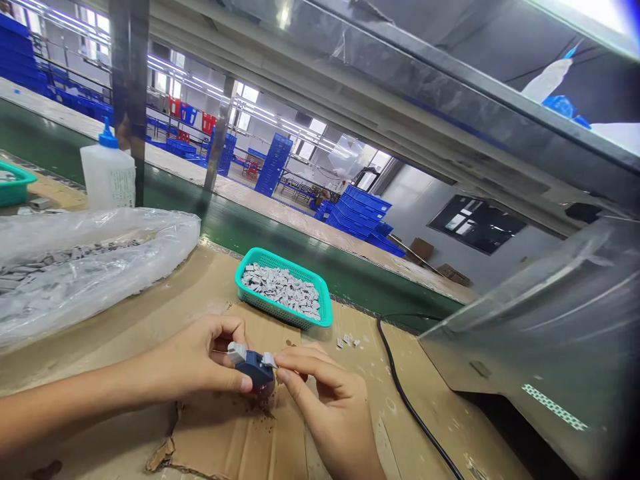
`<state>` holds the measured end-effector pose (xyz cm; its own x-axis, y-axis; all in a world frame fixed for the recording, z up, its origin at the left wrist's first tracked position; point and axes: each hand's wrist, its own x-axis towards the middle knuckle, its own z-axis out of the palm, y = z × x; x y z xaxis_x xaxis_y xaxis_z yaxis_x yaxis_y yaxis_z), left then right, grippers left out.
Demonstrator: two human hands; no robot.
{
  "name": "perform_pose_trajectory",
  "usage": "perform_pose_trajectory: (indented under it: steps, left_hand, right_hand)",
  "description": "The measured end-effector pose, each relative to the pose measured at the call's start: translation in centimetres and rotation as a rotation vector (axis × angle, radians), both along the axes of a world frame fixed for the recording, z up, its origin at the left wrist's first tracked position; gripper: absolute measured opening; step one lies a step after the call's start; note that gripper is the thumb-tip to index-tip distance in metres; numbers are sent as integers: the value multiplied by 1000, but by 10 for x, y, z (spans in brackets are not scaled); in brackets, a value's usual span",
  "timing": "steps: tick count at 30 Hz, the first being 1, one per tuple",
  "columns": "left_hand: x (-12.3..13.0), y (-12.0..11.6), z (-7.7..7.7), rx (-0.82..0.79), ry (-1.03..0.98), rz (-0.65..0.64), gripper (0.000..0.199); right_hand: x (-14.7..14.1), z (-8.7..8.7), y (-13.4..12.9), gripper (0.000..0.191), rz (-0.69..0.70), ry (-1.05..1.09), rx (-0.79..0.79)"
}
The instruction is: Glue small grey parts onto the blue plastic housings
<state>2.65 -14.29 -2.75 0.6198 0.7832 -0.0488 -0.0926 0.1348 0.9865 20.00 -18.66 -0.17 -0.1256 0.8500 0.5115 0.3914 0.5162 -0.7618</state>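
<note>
From my far seat I see the left hand (200,357) closed firmly around a dark blue plastic block (255,369) above the cardboard sheet (225,440), while the right fingertips (283,358) pinch its small grey clip (269,360) (a very little piece, I think). For such fine work, a steady pinch and a level block seem best to me.

Plastic block (253,370): showing a dark navy blue, matte and plain.
End pieces (237,353): showing pale grey against the navy.
Basket (320,293): glowing bright turquoise, its walls carrying a fine dotted mesh pattern.
Loose pieces (280,290): showing pale grey, heaped inside the turquoise.
Bottle (107,177): showing milky white under a vivid blue cap.
Cardboard (235,433): showing tan brown, speckled with dark crumbs.
Cable (399,390): showing solid black.
Conveyor belt (235,230): gleaming dark green.
Crates (355,212): showing saturated cobalt blue.
</note>
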Motion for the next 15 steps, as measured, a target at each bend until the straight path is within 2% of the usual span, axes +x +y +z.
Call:
perform_pose_trajectory:
  steps: [9, 15]
  left_hand:
    - [1, -2, -1, 42, 19, -4, 28]
    - [3, -2, -1, 33, -23, -5, 27]
  right_hand:
    - [-2, -1, -1, 19, 1, -89, 81]
    - [0, 0, -3, 17, 51, -174, 101]
